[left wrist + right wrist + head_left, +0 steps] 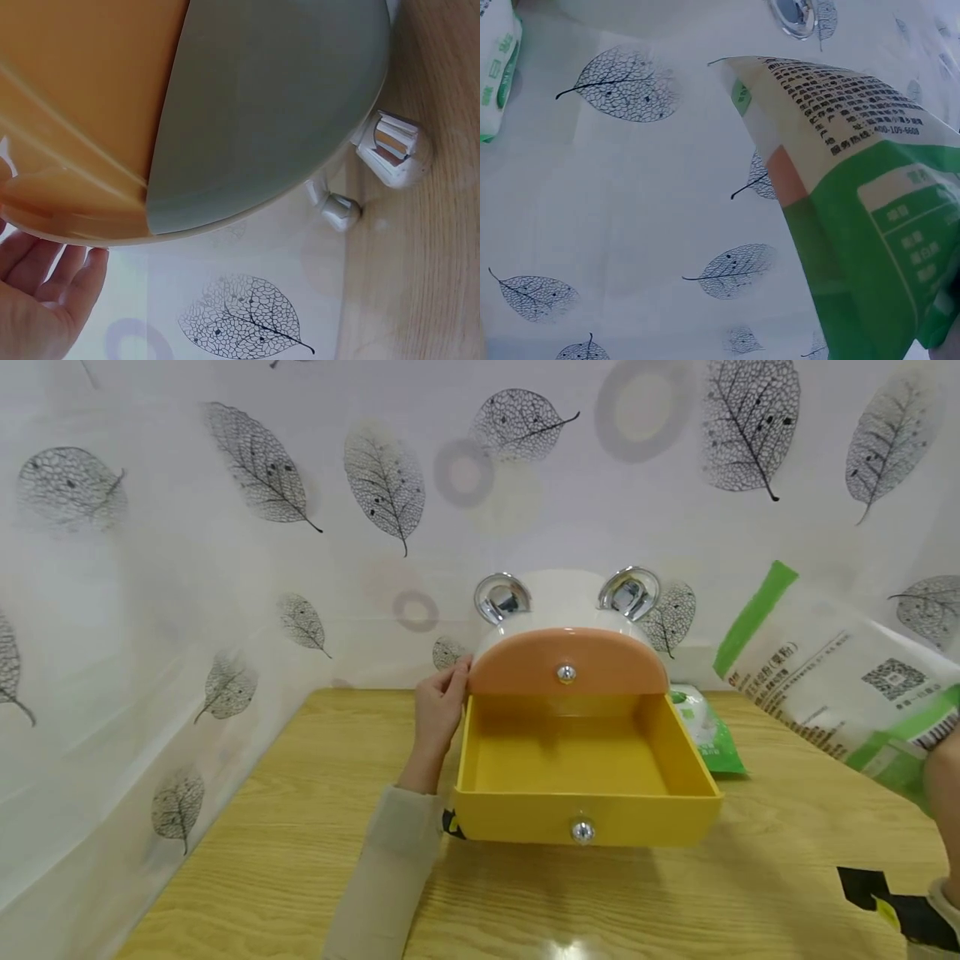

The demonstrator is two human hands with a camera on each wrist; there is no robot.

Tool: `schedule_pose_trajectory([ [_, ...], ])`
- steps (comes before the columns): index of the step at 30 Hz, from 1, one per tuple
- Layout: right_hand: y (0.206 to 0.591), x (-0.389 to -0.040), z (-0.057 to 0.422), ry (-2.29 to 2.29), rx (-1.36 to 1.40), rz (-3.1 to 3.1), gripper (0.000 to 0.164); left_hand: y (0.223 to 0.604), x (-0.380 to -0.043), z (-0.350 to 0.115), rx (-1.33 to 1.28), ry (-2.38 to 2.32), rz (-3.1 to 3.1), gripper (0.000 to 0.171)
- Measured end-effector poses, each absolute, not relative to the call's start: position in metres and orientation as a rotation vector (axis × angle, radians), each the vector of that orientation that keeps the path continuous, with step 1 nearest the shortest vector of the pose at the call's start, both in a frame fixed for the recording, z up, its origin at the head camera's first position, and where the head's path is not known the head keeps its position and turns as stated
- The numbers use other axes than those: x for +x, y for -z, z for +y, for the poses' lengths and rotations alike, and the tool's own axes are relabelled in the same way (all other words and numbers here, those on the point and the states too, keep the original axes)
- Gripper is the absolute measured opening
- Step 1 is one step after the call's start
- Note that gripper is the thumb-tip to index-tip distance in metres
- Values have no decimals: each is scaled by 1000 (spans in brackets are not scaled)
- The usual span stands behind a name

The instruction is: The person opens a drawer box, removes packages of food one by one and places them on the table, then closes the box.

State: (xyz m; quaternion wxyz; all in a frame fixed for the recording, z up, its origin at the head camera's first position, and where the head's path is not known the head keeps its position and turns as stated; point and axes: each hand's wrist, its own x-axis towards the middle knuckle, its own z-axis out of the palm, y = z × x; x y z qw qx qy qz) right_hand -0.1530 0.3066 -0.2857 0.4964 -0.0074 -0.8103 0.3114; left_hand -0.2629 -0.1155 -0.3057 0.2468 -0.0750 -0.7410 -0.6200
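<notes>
A small cabinet with a white domed top (562,597), chrome ear-like rings and an orange upper front (525,664) stands on the table. Its yellow drawer (585,820) is pulled out and holds nothing. My left hand (438,706) touches the cabinet's left side beside the orange front. In the left wrist view, its fingertips (96,259) rest along the cabinet's curved edge. At the far right, my right hand (947,797) grips a green-and-white printed packet (832,672) by its lower end, raised over the table. Most of that hand is cut off by the frame.
Another green-and-white packet (712,739) lies on the wooden table (330,827) behind the drawer's right side. Black tape pieces (862,887) mark the table at the lower right. A leaf-patterned sheet (360,610) covers the wall behind and at left.
</notes>
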Motion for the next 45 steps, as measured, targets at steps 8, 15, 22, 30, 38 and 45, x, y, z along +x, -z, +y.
schedule_pose_trajectory([
  [8,265,-155,276,-538,-181,-1962,30,303,-262,-117,-194,1706,-2007,26],
  [15,272,-166,283,-490,-306,-2157,29,303,-263,-116,-188,1719,-2005,26],
  [22,283,-175,298,-411,-318,-2323,23,302,-263,-115,-188,1713,-2003,26],
  [30,296,-179,312,-324,-334,-2445,23,302,-261,-114,-188,1714,-2013,26],
  [38,304,-182,316,-239,-210,-2665,16,302,-262,-114,-185,1689,-2022,27],
  [45,311,-192,314,-245,-31,-2985,17,302,-261,-113,-181,1697,-2022,27],
])
